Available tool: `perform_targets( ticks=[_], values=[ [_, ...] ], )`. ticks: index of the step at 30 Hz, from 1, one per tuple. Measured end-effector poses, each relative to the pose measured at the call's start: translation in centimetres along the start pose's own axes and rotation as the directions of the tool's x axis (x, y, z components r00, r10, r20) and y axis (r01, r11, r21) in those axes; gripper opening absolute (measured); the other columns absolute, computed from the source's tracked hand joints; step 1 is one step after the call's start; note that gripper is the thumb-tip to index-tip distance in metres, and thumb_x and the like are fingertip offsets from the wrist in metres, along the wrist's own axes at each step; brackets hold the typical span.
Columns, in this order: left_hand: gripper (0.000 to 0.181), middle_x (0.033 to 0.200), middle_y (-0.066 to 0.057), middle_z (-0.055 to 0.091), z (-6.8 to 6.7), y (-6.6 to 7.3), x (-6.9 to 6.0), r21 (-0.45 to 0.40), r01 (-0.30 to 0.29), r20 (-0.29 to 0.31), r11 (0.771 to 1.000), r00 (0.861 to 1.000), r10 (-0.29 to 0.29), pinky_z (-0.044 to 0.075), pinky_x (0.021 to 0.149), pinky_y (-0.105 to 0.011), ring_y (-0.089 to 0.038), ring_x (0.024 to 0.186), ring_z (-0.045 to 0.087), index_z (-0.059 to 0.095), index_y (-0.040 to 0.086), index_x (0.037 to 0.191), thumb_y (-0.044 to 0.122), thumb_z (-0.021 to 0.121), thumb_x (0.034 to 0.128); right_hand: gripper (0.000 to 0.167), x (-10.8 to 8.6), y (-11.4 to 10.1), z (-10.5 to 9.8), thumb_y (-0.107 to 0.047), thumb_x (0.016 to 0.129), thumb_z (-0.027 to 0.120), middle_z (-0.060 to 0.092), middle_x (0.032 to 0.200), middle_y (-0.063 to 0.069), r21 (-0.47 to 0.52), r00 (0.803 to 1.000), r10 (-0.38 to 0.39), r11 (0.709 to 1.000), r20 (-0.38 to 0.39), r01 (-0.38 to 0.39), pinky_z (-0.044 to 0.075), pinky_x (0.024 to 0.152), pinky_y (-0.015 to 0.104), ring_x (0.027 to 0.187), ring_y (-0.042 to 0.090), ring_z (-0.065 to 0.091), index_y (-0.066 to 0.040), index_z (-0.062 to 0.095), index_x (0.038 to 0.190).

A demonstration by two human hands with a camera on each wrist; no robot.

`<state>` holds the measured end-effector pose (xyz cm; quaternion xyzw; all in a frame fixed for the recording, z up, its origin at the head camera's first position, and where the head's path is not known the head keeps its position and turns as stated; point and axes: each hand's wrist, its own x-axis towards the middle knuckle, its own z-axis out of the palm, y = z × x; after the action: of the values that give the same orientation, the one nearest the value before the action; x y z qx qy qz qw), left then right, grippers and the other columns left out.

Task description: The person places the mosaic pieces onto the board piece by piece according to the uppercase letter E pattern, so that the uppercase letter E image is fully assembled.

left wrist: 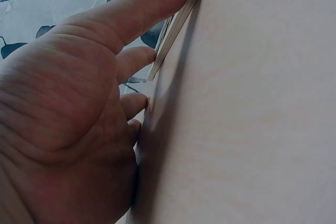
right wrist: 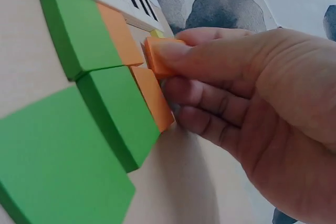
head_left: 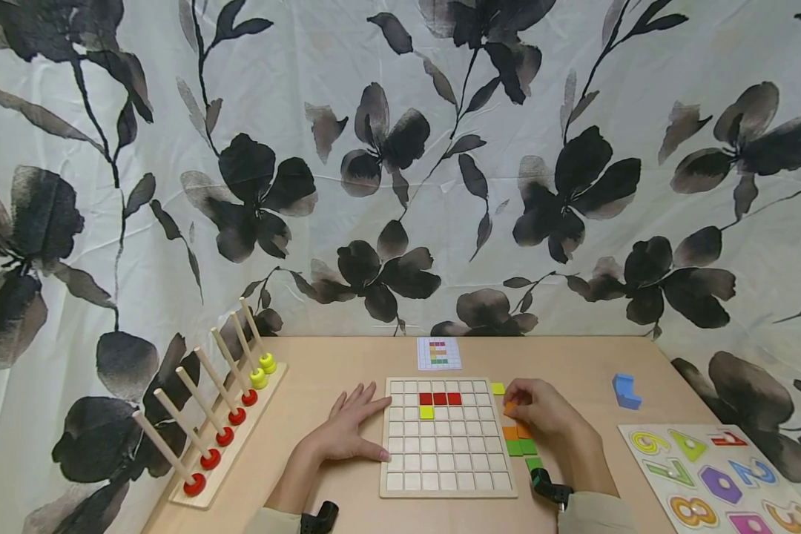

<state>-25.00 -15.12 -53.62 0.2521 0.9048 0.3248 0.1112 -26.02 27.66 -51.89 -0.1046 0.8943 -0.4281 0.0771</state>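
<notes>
A wooden grid board (head_left: 447, 475) lies in the middle of the table, with three red tiles (head_left: 440, 399) in a row and a yellow tile (head_left: 426, 411) under the leftmost one. My left hand (head_left: 347, 430) touches the board's left edge with spread fingers; in the left wrist view its thumb (left wrist: 152, 9) meets the wooden rim. At the board's right side my right hand (head_left: 550, 411) pinches an orange tile (right wrist: 160, 59) between thumb and fingers. Near it on the table lie more orange tiles (head_left: 510, 432), several green tiles (head_left: 521, 447) and a yellow tile (head_left: 498, 389).
Behind the board lies a small pattern card (head_left: 439, 354). A wooden peg stand (head_left: 207, 493) with red and yellow rings stands at the left. To the right are a blue block (head_left: 626, 391) and a number-and-shape puzzle board (head_left: 721, 475). A floral cloth (head_left: 467, 185) hangs behind the table.
</notes>
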Motion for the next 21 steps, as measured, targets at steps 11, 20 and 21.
perform_targets(
  ticks=[11,20,21],
  values=[
    [0.102,0.173,-0.021,0.016,0.0,0.0,0.0,-0.004,-0.001,0.001,1.0,1.0,0.001,-0.004,0.127,-0.067,-0.043,0.162,0.003,0.047,0.022,0.158,0.058,0.089,0.0717,0.016,0.4,-1.1,-0.3,-0.01,0.097,0.073,0.07,0.098,0.003,0.065,0.983,-0.044,0.996,-0.179,0.057,0.05,0.079,0.022,0.092,0.024,0.058,-0.009,0.073,0.113],
    [0.102,0.173,-0.023,0.016,-0.2,0.3,-0.1,-0.008,-0.006,-0.001,1.0,1.0,0.006,-0.004,0.126,-0.068,-0.044,0.162,0.004,0.047,0.02,0.157,0.057,0.09,0.0719,0.027,1.0,-2.9,0.6,-0.005,0.095,0.074,0.071,0.107,0.015,0.215,0.954,-0.129,0.958,-0.272,0.191,0.056,0.077,0.017,0.089,0.021,0.063,-0.002,0.072,0.122],
    [0.102,0.173,-0.023,0.016,-0.2,0.3,-0.2,-0.007,-0.005,0.0,1.0,1.0,0.005,-0.004,0.126,-0.068,-0.044,0.162,0.004,0.047,0.02,0.157,0.057,0.09,0.0719,0.028,1.0,-3.2,0.8,-0.005,0.095,0.074,0.07,0.107,0.016,0.239,0.953,-0.126,0.951,-0.276,0.196,0.056,0.077,0.016,0.089,0.022,0.064,-0.002,0.072,0.123]
  ],
)
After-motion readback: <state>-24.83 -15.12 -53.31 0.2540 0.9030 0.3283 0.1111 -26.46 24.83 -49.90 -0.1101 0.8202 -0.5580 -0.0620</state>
